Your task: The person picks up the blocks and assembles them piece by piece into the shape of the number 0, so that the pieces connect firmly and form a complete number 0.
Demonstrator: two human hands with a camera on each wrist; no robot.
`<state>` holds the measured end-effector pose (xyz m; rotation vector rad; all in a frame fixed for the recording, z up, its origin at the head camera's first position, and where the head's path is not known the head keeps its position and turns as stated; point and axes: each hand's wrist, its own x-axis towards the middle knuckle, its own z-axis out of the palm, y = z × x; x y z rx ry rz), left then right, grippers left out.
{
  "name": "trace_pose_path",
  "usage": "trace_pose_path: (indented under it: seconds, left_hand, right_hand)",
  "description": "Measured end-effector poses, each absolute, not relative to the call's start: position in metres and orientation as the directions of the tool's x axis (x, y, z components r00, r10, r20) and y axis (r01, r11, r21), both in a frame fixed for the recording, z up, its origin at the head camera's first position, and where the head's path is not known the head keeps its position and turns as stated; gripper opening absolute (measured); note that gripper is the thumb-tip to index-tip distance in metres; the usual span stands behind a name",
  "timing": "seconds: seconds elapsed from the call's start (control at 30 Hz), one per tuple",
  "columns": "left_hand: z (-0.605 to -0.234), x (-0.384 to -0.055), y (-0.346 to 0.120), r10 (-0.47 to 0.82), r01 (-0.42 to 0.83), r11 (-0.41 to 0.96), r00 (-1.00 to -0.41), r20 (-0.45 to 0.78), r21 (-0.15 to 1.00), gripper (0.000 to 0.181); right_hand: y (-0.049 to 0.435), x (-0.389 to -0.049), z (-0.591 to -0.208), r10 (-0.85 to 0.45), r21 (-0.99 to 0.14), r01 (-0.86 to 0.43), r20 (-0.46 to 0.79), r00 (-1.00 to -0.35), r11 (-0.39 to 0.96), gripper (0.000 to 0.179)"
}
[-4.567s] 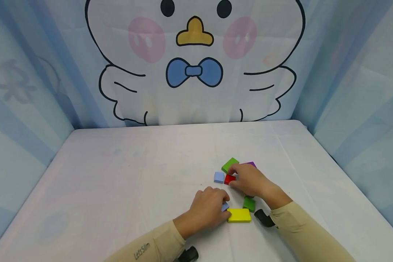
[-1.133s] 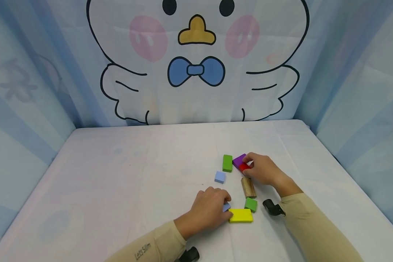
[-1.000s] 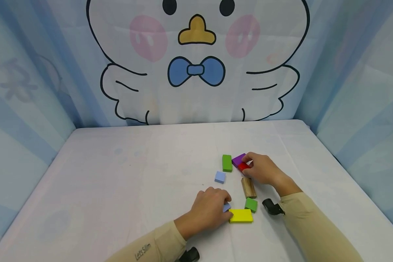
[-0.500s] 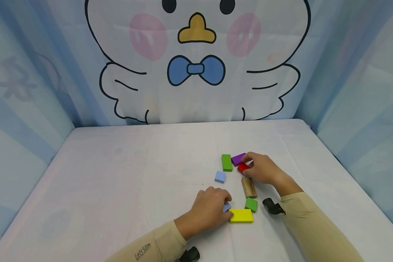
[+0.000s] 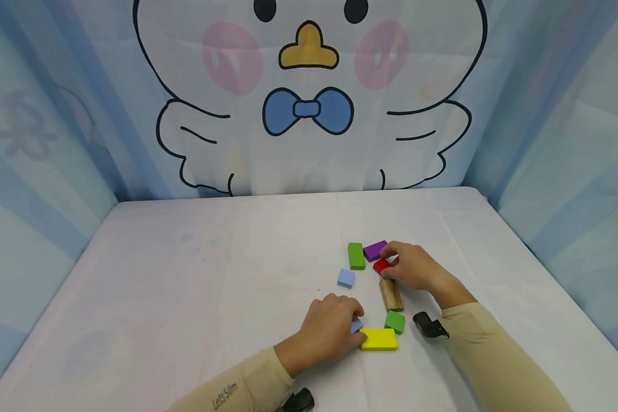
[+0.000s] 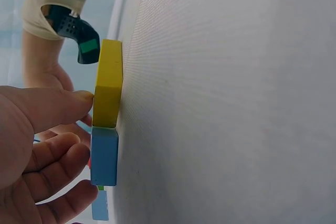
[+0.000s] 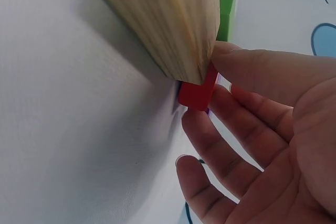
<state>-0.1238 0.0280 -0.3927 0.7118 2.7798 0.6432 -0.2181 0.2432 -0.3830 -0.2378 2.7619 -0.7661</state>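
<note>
My right hand (image 5: 417, 266) pinches a small red block (image 5: 381, 266) between thumb and fingers. Just behind it lies a purple block (image 5: 375, 250), with a green block (image 5: 356, 256) to its left. In the right wrist view, a wooden block (image 7: 168, 24) with visible grain stands close in front of the red one. My left hand (image 5: 327, 326) rests by the near blocks: its thumb touches a yellow block (image 6: 107, 85), and its relaxed fingers hang at a light blue block (image 6: 104, 156). The head view shows that blue block mostly hidden under the fingers.
A smaller green block (image 5: 395, 321) sits between the wooden and yellow blocks. Another light blue block (image 5: 346, 278) lies left of the wooden one. Together the blocks form a rough ring on the white-covered table (image 5: 211, 297). A printed curtain (image 5: 309, 154) stands behind.
The right hand has taken the red block rightward and away, uncovering the wooden block. The green block beside the purple one has turned lengthwise. Lately the purple block has swung slightly off the red. Left hand unmoved.
</note>
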Motion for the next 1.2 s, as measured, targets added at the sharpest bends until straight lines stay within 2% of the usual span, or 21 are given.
trace_pose_path:
  seconds: [1.2]
  left_hand:
    - [-0.3932,-0.1243,0.0286,0.491,0.409,0.796,-0.867,-0.081,0.446,0.033]
  right_hand:
    - [0.2387,-0.2142,-0.3821,-0.254,-0.508,-0.139,-0.164,-0.953,0.850,0.026]
